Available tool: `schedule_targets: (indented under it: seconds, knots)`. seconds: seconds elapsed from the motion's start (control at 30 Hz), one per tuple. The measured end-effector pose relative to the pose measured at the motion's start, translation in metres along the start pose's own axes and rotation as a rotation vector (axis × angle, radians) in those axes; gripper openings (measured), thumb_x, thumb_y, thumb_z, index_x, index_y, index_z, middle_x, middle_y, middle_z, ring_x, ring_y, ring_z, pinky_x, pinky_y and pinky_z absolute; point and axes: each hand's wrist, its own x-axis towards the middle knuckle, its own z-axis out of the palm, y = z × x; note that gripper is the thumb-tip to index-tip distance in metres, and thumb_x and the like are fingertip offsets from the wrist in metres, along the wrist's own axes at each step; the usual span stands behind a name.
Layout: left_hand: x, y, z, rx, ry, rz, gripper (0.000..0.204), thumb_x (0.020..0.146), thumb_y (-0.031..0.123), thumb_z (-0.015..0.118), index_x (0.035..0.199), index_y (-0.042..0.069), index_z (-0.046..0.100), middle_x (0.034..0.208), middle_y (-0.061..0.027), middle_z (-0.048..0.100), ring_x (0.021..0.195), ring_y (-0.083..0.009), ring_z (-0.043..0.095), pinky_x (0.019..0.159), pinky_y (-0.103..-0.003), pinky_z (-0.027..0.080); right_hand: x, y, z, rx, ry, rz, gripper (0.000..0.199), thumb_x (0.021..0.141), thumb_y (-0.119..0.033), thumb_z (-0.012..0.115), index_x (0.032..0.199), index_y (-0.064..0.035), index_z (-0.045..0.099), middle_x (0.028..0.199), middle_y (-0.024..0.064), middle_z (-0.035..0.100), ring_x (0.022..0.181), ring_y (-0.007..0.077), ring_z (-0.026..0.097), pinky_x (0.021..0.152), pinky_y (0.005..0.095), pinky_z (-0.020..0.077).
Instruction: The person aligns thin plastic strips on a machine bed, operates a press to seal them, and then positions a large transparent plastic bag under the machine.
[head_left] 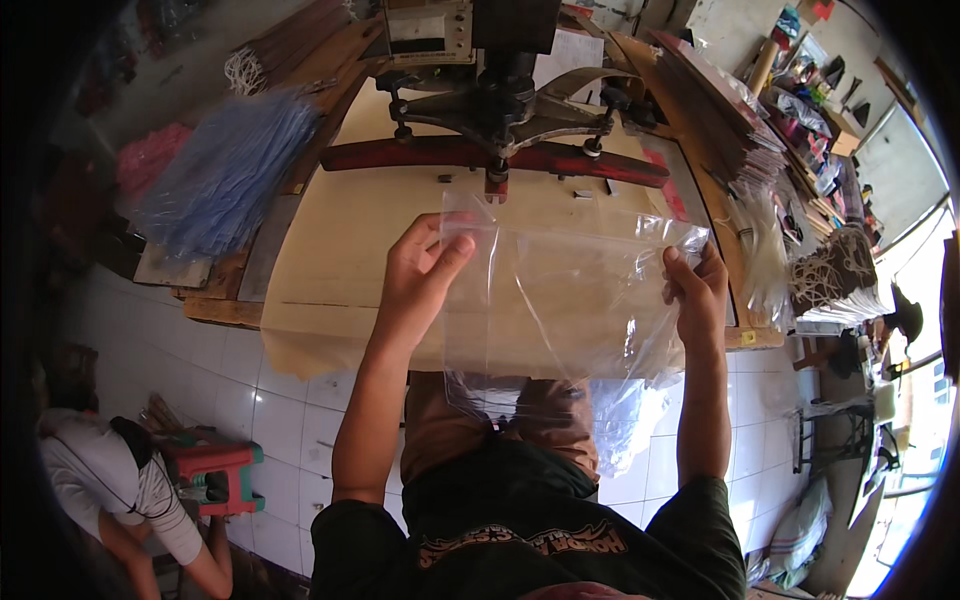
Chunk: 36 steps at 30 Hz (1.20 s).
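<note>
A clear plastic sheet or bag (570, 290) is stretched between my two hands over the near edge of the work table. My left hand (430, 262) pinches its upper left part, thumb on top and fingers behind the film. At the upper right corner, my right hand (697, 285) grips the bunched film between thumb and fingers. The lower edge of the film hangs down in front of my lap. Just beyond it stands a press machine (510, 110) with a long red bar (400, 153) across the table. Whether the film is one layer or two, I cannot tell.
Brown paper (330, 260) covers the table, with small metal pieces (583, 194) near the bar. A stack of bluish plastic sheets (225, 170) lies at left; clear strips (762, 250) hang at right. Another person (110, 480) is at lower left beside a red stool (235, 475).
</note>
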Motion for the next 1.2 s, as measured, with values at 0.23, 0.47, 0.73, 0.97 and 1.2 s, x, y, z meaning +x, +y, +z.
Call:
schedule_targets:
  seconds: [0.23, 0.47, 0.73, 0.97, 1.2]
  knots:
    - [0.000, 0.009, -0.006, -0.096, 0.091, -0.030, 0.038, 0.097, 0.012, 0.066, 0.130, -0.004, 0.056, 0.109, -0.0116, 0.069, 0.099, -0.0188, 0.067, 0.092, -0.034, 0.053, -0.004, 0.012, 0.001, 0.225, -0.069, 0.020, 0.023, 0.096, -0.021, 0.067, 0.105, 0.0000, 0.064, 0.077, 0.0063, 0.064, 0.060, 0.0095, 0.058, 0.051, 0.0246, 0.0474]
    - [-0.002, 0.019, -0.026, -0.284, -0.170, -0.247, 0.051, 0.097, 0.029, 0.067, 0.134, -0.005, 0.057, 0.102, -0.0085, 0.068, 0.089, -0.0182, 0.065, 0.085, -0.034, 0.052, -0.007, 0.011, 0.005, 0.122, -0.056, -0.045, 0.024, 0.104, -0.019, 0.055, 0.108, 0.0027, 0.064, 0.076, 0.0090, 0.064, 0.058, 0.0120, 0.059, 0.052, 0.0270, 0.0507]
    - [-0.007, 0.013, -0.016, -0.091, 0.006, -0.062, 0.030, 0.093, 0.021, 0.074, 0.109, -0.003, 0.067, 0.098, -0.0064, 0.066, 0.081, -0.0175, 0.065, 0.075, -0.035, 0.054, -0.013, 0.012, 0.008, 0.156, -0.060, -0.034, 0.026, 0.104, -0.019, 0.054, 0.106, 0.0041, 0.065, 0.079, 0.0103, 0.066, 0.055, 0.0116, 0.058, 0.052, 0.0275, 0.0518]
    - [-0.008, 0.009, -0.015, -0.020, 0.036, -0.015, 0.021, 0.096, 0.015, 0.070, 0.107, -0.002, 0.067, 0.093, -0.0062, 0.066, 0.082, -0.0174, 0.066, 0.077, -0.035, 0.056, -0.011, 0.017, -0.002, 0.179, -0.124, -0.063, 0.026, 0.102, -0.018, 0.055, 0.107, 0.0050, 0.066, 0.098, 0.0192, 0.074, 0.058, 0.0128, 0.061, 0.057, 0.0274, 0.0527]
    - [-0.006, 0.012, -0.015, 0.142, 0.121, 0.067, 0.018, 0.096, 0.011, 0.069, 0.105, -0.004, 0.066, 0.099, -0.0102, 0.068, 0.097, -0.0241, 0.071, 0.085, -0.039, 0.061, -0.008, 0.006, 0.002, 0.082, -0.188, -0.073, 0.028, 0.099, -0.017, 0.062, 0.114, 0.0061, 0.066, 0.103, 0.0197, 0.075, 0.070, 0.0166, 0.069, 0.065, 0.0299, 0.0556]
